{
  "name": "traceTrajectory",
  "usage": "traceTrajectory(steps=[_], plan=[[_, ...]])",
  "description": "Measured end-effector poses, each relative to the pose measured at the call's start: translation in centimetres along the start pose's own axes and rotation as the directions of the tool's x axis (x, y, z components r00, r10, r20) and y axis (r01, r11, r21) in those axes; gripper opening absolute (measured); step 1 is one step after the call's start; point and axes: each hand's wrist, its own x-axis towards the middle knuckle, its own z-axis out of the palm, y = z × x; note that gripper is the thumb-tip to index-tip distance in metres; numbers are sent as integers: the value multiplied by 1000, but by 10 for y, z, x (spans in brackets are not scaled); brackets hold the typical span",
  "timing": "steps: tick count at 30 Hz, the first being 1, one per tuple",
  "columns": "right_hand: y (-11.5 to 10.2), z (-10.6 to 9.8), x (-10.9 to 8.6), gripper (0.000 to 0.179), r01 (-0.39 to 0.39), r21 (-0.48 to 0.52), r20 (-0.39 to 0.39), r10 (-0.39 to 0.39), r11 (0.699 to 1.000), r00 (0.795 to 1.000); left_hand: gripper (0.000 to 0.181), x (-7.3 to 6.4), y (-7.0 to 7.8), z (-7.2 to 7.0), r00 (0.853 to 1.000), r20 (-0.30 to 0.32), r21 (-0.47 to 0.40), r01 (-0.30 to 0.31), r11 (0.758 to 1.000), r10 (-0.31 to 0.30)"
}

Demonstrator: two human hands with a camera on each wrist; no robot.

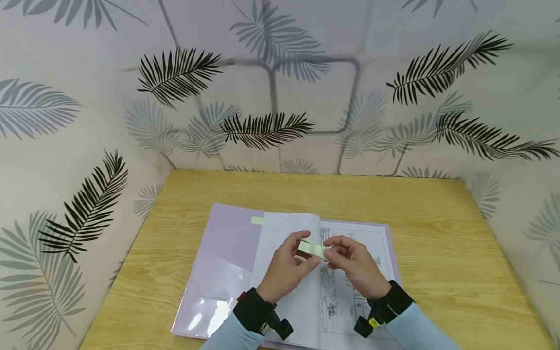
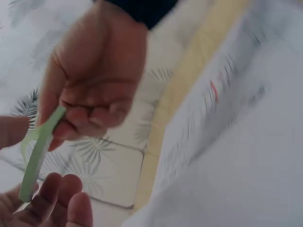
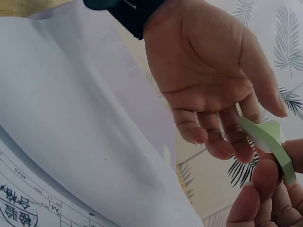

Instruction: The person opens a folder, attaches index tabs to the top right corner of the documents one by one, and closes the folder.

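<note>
Over the open folder, my left hand (image 1: 286,270) holds a small narrow pad of pale green sticky notes (image 1: 311,249) between thumb and fingers. My right hand (image 1: 356,265) pinches the pad's right end with thumb and forefinger. In the left wrist view, a thin green strip curls away from the side of the sticky note pad (image 2: 37,163). The right wrist view shows the pad (image 3: 272,142) between both hands, with a raised flap of green paper. Below lies the lilac folder (image 1: 227,238), opened on white sheets (image 1: 286,301).
A green sticky tab (image 1: 257,220) juts from the left edge of the white sheets. Printed drawings cover the right-hand page (image 1: 363,311). The folder lies on a wooden table (image 1: 450,253), with leaf-patterned cloth (image 1: 306,97) behind it.
</note>
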Motion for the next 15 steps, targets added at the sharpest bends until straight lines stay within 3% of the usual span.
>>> traceTrajectory(steps=[3,5,7,11,15], plan=[[0,-1,-1,36,20,-33,5,-19,999,1000,56,-1,2,-1,992,53,223,-125,967,116],[0,-2,-2,33,33,-50,8,-33,998,999,52,-2,4,-2,984,76,304,-177,936,161],[-1,-3,-3,32,44,-58,13,-43,997,999,44,-2,5,-2,979,77,332,-206,921,191],[-2,-3,-4,31,42,-63,17,-41,997,999,30,-2,6,-4,973,55,342,-229,911,224],[-3,-2,-5,32,22,-63,13,-21,998,1000,26,-2,6,-6,973,45,374,-226,899,226]])
